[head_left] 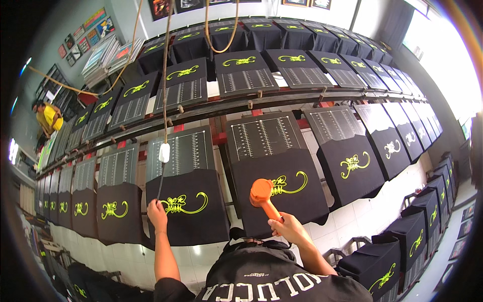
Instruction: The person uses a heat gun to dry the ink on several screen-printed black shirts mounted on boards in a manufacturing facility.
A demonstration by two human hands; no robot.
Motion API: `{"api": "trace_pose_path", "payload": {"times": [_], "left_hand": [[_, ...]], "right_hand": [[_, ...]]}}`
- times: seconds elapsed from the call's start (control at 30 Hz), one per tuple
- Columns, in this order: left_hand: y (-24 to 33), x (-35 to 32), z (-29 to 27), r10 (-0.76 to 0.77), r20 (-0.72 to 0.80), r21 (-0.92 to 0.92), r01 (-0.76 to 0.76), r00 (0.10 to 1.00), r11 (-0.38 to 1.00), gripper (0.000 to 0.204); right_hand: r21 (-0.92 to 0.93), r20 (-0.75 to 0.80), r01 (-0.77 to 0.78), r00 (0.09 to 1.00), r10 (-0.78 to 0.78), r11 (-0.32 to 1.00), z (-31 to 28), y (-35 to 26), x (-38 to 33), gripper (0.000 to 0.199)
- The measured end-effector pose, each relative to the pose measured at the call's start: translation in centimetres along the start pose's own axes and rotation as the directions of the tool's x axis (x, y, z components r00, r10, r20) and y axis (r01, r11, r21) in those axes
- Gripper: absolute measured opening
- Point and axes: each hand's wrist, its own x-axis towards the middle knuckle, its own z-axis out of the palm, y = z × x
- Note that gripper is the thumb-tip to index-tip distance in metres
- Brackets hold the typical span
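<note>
My right hand [284, 225] grips the handle of an orange hair dryer [262, 190], its round head over the black shirt [282, 201] in front of me and covering part of the yellow-green print. At left, my left hand [157, 214] is closed round a thin dark cable [160, 183]. That cable runs up to a white plug connector [164, 152], which hangs on a cord from above. Behind my left hand lies another black shirt [188, 221] with a yellow-green curled print, spread on a grey ruled board [181, 151].
Black printed shirts on boards stretch left and right, with another row [241, 59] across a metal rail [250, 104]. More shirt boards [370, 267] stand at lower right. Looped cords [221, 50] hang overhead. A person in yellow [50, 116] stands at far left.
</note>
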Motion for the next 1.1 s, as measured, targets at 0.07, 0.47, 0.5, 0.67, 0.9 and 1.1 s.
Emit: {"api": "trace_pose_path", "payload": {"times": [0.07, 0.47, 0.5, 0.67, 0.9, 1.1], "left_hand": [[0.0, -2.0, -2.1, 0.036, -0.024, 0.065, -0.034, 0.999, 0.997, 0.021], [-19.6, -6.2, -20.9, -0.278, -0.232, 0.016, 0.29, 0.932, 0.957, 0.031], [-22.7, -6.1, -22.9, -0.192, -0.428, 0.104, 0.259, 0.883, 0.96, 0.038], [-32.5, -3.1, -33.6, -0.267, -0.511, 0.364, 0.488, 0.817, 0.793, 0.041], [-46.7, -0.5, -41.7, -0.239, -0.638, 0.417, 0.59, 0.732, 0.691, 0.042], [-56.6, 3.1, -39.2, -0.332, -0.476, 0.585, 0.575, 0.814, 0.572, 0.041]], "right_hand": [[0.086, 0.024, -0.008, 1.0, 0.006, 0.996, -0.8, 0.8, -0.6, 0.034], [0.473, 0.079, 0.018, 0.995, -0.063, 0.881, 5.6, 1.5, 0.7, 0.033], [0.472, 0.135, -0.004, 0.989, -0.067, 0.882, 6.7, 1.1, 0.9, 0.032], [0.528, 0.257, -0.068, 0.963, -0.083, 0.846, 13.5, -2.2, 1.0, 0.028], [0.425, 0.072, -0.007, 0.997, -0.025, 0.905, 24.2, -5.6, 4.1, 0.038], [0.148, -0.061, 0.026, 0.998, -0.017, 0.989, 26.8, -9.2, 5.8, 0.035]]}}
